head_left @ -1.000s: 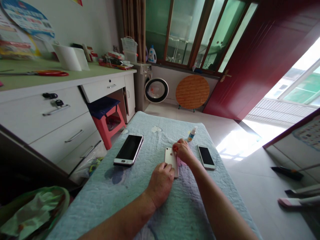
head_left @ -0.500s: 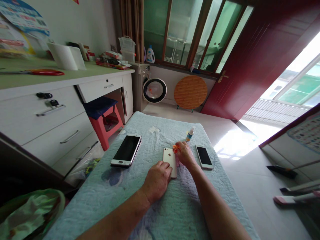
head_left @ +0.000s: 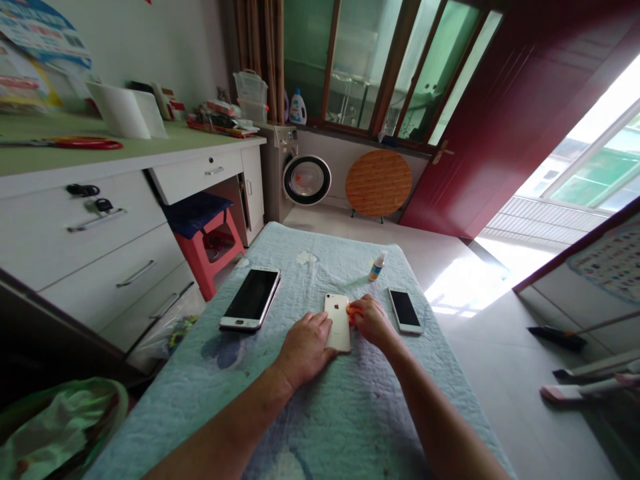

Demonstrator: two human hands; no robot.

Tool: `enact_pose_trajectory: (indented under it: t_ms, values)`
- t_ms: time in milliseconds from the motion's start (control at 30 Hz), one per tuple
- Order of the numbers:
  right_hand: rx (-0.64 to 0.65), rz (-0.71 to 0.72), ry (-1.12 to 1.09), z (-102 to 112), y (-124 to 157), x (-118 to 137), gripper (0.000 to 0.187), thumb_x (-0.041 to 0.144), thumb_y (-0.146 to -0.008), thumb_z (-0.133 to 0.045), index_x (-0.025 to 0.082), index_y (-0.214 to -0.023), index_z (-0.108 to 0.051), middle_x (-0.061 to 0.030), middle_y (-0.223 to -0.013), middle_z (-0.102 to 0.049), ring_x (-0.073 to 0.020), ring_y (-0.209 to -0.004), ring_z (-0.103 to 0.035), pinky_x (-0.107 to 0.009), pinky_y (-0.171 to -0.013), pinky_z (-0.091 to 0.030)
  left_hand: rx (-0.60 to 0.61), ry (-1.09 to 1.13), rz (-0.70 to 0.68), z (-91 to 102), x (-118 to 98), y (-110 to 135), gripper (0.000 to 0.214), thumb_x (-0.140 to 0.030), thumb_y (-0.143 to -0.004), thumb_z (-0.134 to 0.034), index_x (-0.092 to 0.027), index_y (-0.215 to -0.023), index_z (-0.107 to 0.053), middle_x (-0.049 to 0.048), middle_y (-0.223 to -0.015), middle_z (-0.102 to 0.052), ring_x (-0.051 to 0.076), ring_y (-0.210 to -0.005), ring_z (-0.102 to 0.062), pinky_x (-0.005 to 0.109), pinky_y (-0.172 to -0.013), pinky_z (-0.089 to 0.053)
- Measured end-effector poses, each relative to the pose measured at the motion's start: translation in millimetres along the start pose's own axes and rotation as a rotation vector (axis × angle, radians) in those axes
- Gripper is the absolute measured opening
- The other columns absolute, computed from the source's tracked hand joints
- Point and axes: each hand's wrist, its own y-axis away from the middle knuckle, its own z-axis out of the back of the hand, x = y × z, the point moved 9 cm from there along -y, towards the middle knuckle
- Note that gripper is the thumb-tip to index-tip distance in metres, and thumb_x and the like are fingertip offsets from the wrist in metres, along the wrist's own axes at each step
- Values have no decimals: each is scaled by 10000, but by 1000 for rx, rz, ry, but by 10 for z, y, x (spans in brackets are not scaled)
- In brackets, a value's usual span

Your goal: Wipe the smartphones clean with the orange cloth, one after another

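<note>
A white smartphone (head_left: 337, 327) with an apple logo lies face down on the light blue quilted cover (head_left: 310, 267). My left hand (head_left: 306, 343) grips it along the left edge, its thumb near the bottom corner. Bunched in the closed fingers of my right hand (head_left: 371, 319) is an orange cloth (head_left: 354, 311), pressed against the phone's right edge. Part of the cloth is hidden by the fingers. Beyond that hand stands a small spray bottle (head_left: 377, 267). Another white phone (head_left: 405, 311) lies screen up on the right, and a larger phone (head_left: 253, 297) on the left.
A white desk (head_left: 125, 220) runs along the left, with a red stool (head_left: 207, 247) partly under it. The washing machine door (head_left: 307, 180) hangs open near a round wooden board (head_left: 379, 183). At lower left is a green bin (head_left: 113, 413).
My left hand has slid left off the phone's back onto its edge. My right hand and the cloth have moved slightly down the phone's right edge.
</note>
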Motion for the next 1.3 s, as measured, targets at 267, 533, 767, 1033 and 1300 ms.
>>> enact_pose_trajectory:
  t_ms: [267,533,767,1033,1300]
  values:
    - [75,33,-76,0,435,135,238,71,-746,-481,195,-763,-683,-41,-845,-585,-139,-761,-541,-230,-712,-413,7,-13,-4,-10,3,-14,276,-358,-843,-606,-177,-1050,-591,81,-1180,-569,240,-1075,-498,351,-943,-394]
    - [143,85,-113,52,729,300,190,75,-753,-539,198,-713,-677,-31,-841,-555,-128,-759,-532,-230,-701,-404,-17,5,-37,-36,47,-33,286,-166,-943,-369,-170,-1109,-602,81,-1200,-582,203,-1092,-506,333,-976,-392]
    - [175,180,-164,121,793,472,190,204,-860,-548,196,-727,-683,-24,-836,-540,-120,-755,-536,-228,-701,-404,13,115,-110,-40,196,-78,360,-91,-879,-420,-204,-1148,-630,33,-1232,-586,182,-1103,-512,297,-992,-393]
    - [124,211,-65,-51,680,434,148,61,-760,-556,185,-815,-615,-23,-874,-535,-138,-806,-520,-226,-711,-394,56,173,-141,-62,262,-106,381,-138,-823,-553,-230,-1185,-630,41,-1249,-570,203,-1133,-505,328,-1030,-368]
    - [156,318,102,-228,632,752,116,82,-790,-530,169,-847,-582,-46,-908,-550,-143,-770,-509,-237,-686,-397,89,210,-116,-65,252,-123,396,-130,-809,-568,-246,-1181,-638,47,-1245,-575,225,-1145,-501,352,-1035,-364]
